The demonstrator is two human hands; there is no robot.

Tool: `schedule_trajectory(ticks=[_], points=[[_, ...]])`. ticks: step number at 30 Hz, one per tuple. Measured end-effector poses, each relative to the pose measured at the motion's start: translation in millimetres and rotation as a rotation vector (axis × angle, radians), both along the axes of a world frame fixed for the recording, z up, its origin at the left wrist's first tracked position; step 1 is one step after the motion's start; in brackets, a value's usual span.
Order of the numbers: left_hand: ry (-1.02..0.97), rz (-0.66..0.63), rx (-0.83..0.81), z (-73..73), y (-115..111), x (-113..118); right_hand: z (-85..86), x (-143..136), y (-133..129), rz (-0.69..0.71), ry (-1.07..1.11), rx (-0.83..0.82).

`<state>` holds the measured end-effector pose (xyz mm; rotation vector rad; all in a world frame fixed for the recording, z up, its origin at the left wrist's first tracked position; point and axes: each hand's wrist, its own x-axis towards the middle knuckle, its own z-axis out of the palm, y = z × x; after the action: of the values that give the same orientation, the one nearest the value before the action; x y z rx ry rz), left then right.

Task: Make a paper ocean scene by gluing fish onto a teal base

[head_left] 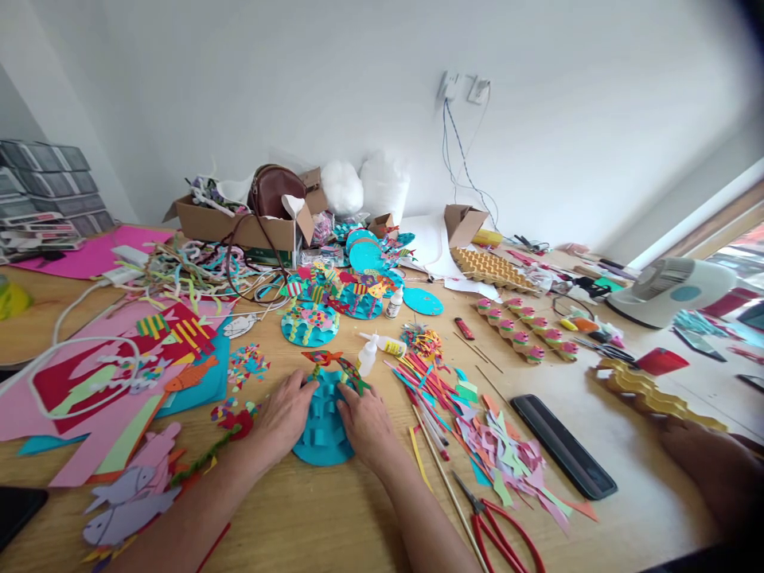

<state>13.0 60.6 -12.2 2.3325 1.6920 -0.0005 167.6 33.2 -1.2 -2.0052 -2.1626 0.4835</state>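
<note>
A blue paper craft [324, 438] lies on the wooden table, with folded paper tabs over its surface. Its far end carries a red-orange paper fish [323, 357] and a darker green-and-red paper fish [352, 371]. My left hand [285, 412] grips the craft's left side, fingers closed at the upper edge. On the opposite side my right hand [365, 422] has its fingers bent against the craft, close under the green-and-red fish; the fingertips are partly hidden. Just beyond stand a white glue bottle [367, 356] and a second one lying on its side [391, 346].
Finished blue fish crafts [310, 325] sit behind. To the right are paper strips [418, 398], red-handled scissors [501, 529], a black phone-like object [564, 446] and painted egg-carton pieces [528, 328]. Coloured paper sheets [77, 382] cover the left. Another person's hand [698, 454] rests at far right.
</note>
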Motion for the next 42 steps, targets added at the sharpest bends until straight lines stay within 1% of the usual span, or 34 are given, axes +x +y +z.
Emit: schedule_trajectory(ticks=[4, 10, 15, 18, 22, 26, 31, 37, 42], points=[[-0.003, -0.005, -0.001, 0.4, 0, 0, -1.7, 1, 0, -0.001, 0.017, -0.018], [0.005, 0.005, -0.016, 4.5, -1, 1, 0.3, 1, -1, 0.011, 0.007, 0.002], [-0.014, 0.029, -0.032, 2.7, 0, 1, 0.0, 2, 0, 0.018, 0.016, 0.001], [-0.018, 0.022, -0.027, 2.4, 0, 1, 0.1, 2, 0, 0.016, 0.021, 0.004], [-0.014, 0.017, -0.025, 6.5, -2, 2, 2.4, 1, -2, 0.003, 0.013, 0.0], [-0.028, 0.045, -0.034, 8.5, -3, 3, 6.0, 2, -6, 0.002, 0.014, -0.022], [-0.027, 0.034, -0.03, 5.8, -2, 2, 12.5, 5, -16, 0.02, 0.028, -0.027], [0.0, 0.03, -0.031, 5.3, -2, 3, 26.5, 6, -33, 0.023, 0.008, -0.003], [-0.013, 0.028, -0.029, 0.4, 0, 1, 34.4, -4, -36, 0.07, 0.08, -0.088]])
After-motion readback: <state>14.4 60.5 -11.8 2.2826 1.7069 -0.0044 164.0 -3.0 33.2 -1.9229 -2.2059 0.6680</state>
